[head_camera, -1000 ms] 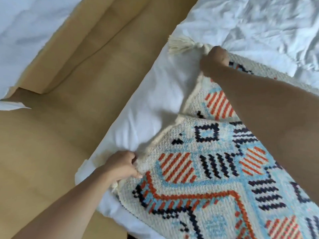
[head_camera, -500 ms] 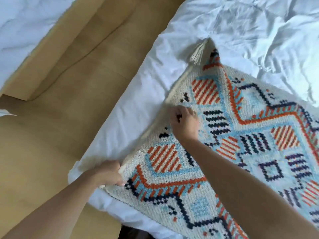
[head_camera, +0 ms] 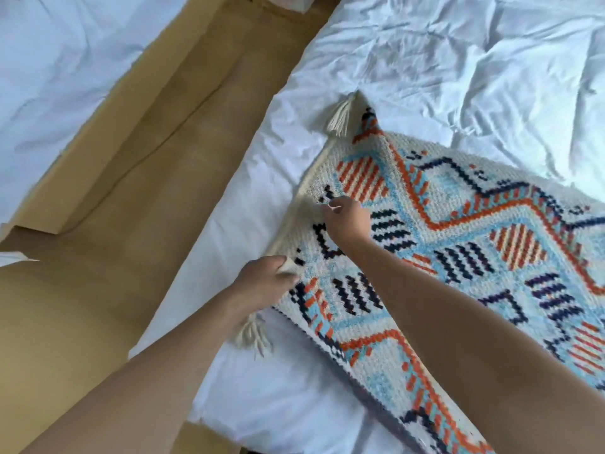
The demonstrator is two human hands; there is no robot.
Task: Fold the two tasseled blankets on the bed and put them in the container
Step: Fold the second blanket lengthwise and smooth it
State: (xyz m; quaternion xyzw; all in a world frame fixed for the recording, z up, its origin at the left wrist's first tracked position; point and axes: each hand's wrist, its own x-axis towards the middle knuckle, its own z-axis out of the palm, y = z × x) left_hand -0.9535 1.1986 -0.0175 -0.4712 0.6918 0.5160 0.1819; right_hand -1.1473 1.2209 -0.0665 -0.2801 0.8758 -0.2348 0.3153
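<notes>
A cream tasseled blanket (head_camera: 458,224) with orange, light blue and navy geometric patterns lies on the white bed (head_camera: 458,60), running from the centre to the right edge. A cream tassel (head_camera: 340,117) sticks out at its far corner and another tassel (head_camera: 252,332) at the near corner. My left hand (head_camera: 265,283) pinches the blanket's left edge near the lower tassel. My right hand (head_camera: 348,221) grips the same edge a little farther up, fingers closed on the fabric. Only one blanket is visible, and no container is recognisable.
Tan floor (head_camera: 114,224) runs along the left of the bed. A second white bedding surface (head_camera: 65,60) fills the upper left corner. The bed's white sheet is wrinkled beyond the blanket.
My right hand came back from the far tasseled corner to the blanket's left edge. My left hand slid up along that edge, exposing the near tassel. The blanket now lies flatter.
</notes>
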